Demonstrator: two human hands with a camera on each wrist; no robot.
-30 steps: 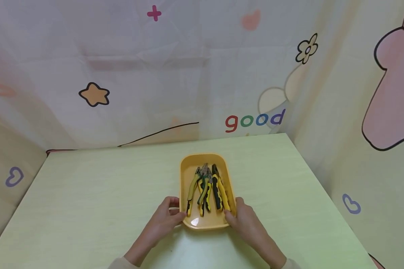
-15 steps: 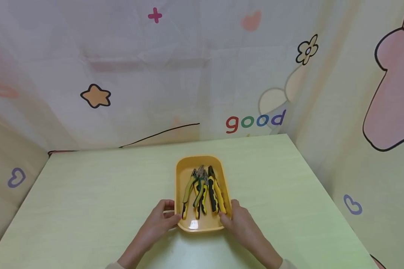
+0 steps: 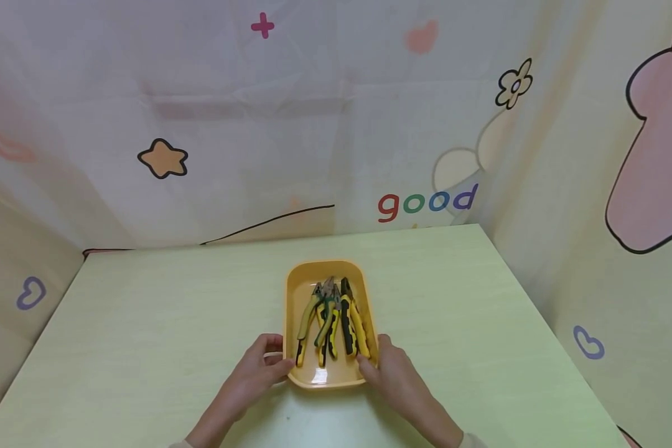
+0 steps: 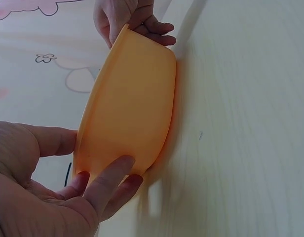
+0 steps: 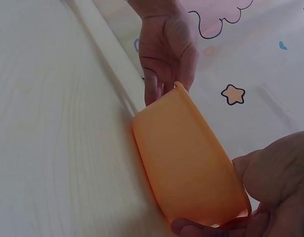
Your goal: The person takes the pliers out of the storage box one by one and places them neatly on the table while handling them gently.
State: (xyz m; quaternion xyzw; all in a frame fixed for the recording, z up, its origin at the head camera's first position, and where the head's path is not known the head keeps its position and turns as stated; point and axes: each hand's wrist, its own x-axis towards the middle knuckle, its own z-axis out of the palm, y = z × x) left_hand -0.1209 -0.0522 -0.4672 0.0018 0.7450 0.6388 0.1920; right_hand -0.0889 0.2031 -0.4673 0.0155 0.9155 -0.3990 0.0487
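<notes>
A yellow-orange plastic tray point(image 3: 336, 378) with rounded corners is held between both hands near the middle of the table. Several pliers point(image 3: 327, 320) with yellow, green and black handles lie inside it, jaws toward the far end. My left hand point(image 3: 260, 367) grips the near left corner, thumb at the rim; in the left wrist view its fingers point(image 4: 110, 182) press the outer wall. My right hand point(image 3: 394, 376) grips the near right corner, thumb over the rim, fingers mostly hidden behind the wall. In the right wrist view the tray's side point(image 5: 186, 163) stands close over the table.
The pale green-yellow table point(image 3: 162, 311) extends on both sides of the tray. A printed cloth point(image 3: 246, 149) with a star, flower and the word "good" hangs along the back and both sides of the table.
Both hands and the tray with its pliers have shifted left and slightly toward the near edge. The grip at both corners looks the same. The head view has turned slightly.
</notes>
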